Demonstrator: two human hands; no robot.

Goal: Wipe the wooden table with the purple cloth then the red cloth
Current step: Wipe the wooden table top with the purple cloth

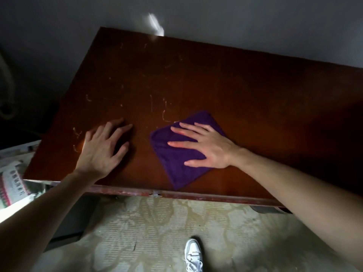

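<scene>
A dark wooden table (196, 79) with pale scratch marks fills the middle of the head view. A folded purple cloth (176, 165) lies flat on it near the front edge. My right hand (204, 146) presses flat on the cloth, fingers spread and pointing left. My left hand (102, 148) rests palm down on the bare wood to the left of the cloth, fingers apart, holding nothing. No red cloth is in view.
A grey wall (235, 16) stands behind the table. Printed sacks or papers (13, 177) lie at the left beside the table. Below the front edge is a patterned floor (149, 232) with my white shoe (193, 256).
</scene>
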